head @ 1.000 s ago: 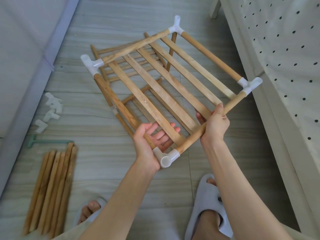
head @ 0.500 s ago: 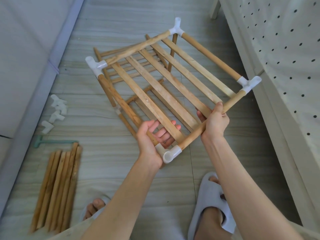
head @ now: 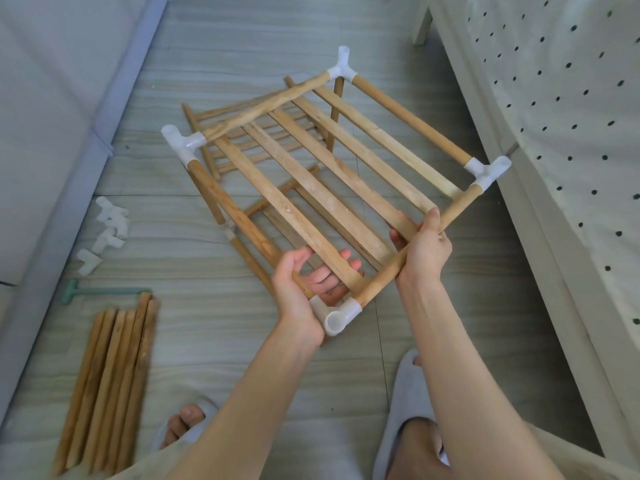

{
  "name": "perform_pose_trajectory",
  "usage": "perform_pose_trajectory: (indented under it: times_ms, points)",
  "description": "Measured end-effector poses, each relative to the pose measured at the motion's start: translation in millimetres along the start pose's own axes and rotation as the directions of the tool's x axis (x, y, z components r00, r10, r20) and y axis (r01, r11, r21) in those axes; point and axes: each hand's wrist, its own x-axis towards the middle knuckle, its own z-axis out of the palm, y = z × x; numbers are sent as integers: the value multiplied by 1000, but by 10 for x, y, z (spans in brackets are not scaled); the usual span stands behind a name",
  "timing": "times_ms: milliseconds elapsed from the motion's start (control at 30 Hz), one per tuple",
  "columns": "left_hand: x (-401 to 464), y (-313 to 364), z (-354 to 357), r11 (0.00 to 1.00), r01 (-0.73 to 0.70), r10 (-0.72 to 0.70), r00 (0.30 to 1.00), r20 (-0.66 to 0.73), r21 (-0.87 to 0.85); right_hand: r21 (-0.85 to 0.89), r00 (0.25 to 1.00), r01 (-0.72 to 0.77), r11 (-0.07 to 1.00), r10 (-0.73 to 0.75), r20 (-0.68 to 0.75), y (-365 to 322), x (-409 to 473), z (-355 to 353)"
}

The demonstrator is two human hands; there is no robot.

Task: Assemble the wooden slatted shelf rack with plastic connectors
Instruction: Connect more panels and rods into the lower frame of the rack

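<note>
Slatted shelf frame [head: 311,188] hangs tilted above the floor [head: 242,46], left hand [head: 298,289] clasping its near-left rail by the corner connector [head: 335,315], right hand [head: 424,247] clenched round the near rail.

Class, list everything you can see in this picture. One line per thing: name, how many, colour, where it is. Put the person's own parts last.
Slatted shelf panel: one, light wood with four white corner connectors, held up in the air at centre.
More slatted panels: at least two, wood, lying on the floor under the held one.
Loose rods: about six, brown wood, bundled on the floor at lower left.
Spare connectors: roughly four, white plastic, on the floor at left.
T-shaped tool: one, pale green, beside the rods' far ends.
Floor: grey, wood-grain.
Slippers: two, pale grey, on the feet.
Left hand: grips the panel's near-left rail.
Right hand: grips its near rail.
</note>
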Motion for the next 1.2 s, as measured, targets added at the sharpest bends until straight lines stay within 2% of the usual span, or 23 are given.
perform_pose_trajectory:
  times_ms: [300, 467, 567, 667, 733, 800, 867, 900, 967, 1033, 1067, 1100, 1133, 1167, 1200]
  points:
    - [65, 55, 14, 995, 2, 3, 999, -42, 97, 15, 996, 44, 999, -43, -77, 28, -16, -45]
    - [67, 135, 41, 990, 58, -53, 998, -40, 126, -8, 995, 23, 1000, -24, -95, 4, -82, -21]
    - [98, 282, 49, 971, 87, -76, 995, -56, 225, -7, 995, 18, 1000, -18, -100, 5, -187, 8]
    - [123, 557, 7, 916, -27, 108, 978, -181, 401, 25, 998, 11, 1000, -9, -67, 102, -387, 1]
    - [89, 768, -36, 851, -119, 254, 946, -201, 512, -19, 1000, -21, 1000, 21, -3, 219, -530, -34]
    - [21, 927, -72, 699, -200, 429, 885, -178, 687, -128, 995, -64, 990, 74, 72, 327, -661, -81]
    - [-63, 990, -122, 431, -247, 582, 811, -59, 868, -293, 975, -79, 953, 134, 175, 357, -774, -160]
    - [-96, 991, -128, 268, -238, 623, 782, 20, 933, -405, 955, -82, 911, 188, 230, 323, -802, -196]
    - [-194, 924, -131, -97, -161, 663, 726, 184, 982, -658, 901, -22, 753, 300, 314, 156, -833, -276]
    - [-290, 755, -155, -491, -76, 608, 683, 404, 868, -825, 879, 124, 552, 325, 349, -38, -806, -362]
    - [-323, 654, -172, -635, -67, 528, 689, 496, 770, -869, 892, 236, 435, 259, 372, -135, -781, -391]
    - [-345, 559, -200, -726, -75, 440, 713, 546, 684, -887, 908, 345, 308, 132, 399, -221, -745, -422]
    - [-344, 486, -240, -775, -83, 373, 740, 560, 627, -881, 898, 439, 178, -46, 438, -292, -697, -455]
    - [-335, 442, -289, -798, -80, 337, 762, 553, 597, -853, 839, 519, 51, -218, 498, -362, -655, -492]
    - [-315, 432, -343, -809, -73, 324, 772, 547, 583, -807, 748, 587, -68, -337, 572, -426, -613, -546]
